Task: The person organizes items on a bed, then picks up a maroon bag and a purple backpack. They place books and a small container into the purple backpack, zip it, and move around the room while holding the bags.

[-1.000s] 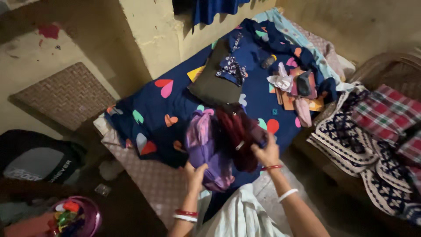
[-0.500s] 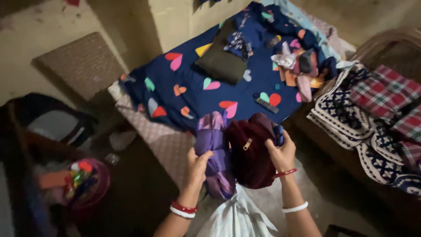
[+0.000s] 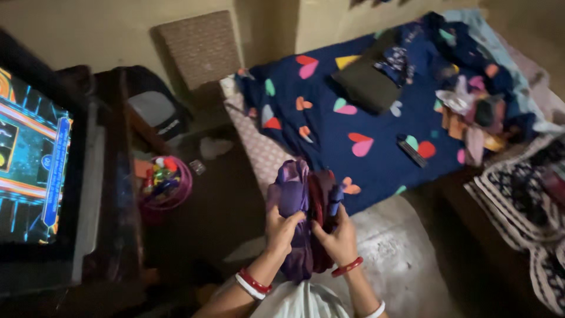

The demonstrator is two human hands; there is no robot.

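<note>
While hands clasp clothes bundle (image 3: 303,218), pink basket (image 3: 165,182) left, bedsheet (image 3: 365,135) ahead.

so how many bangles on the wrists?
4. Left wrist: red bangle and white bangle. Right wrist: red bangle, with a white bangle further up. More may be hidden out of frame.
</note>
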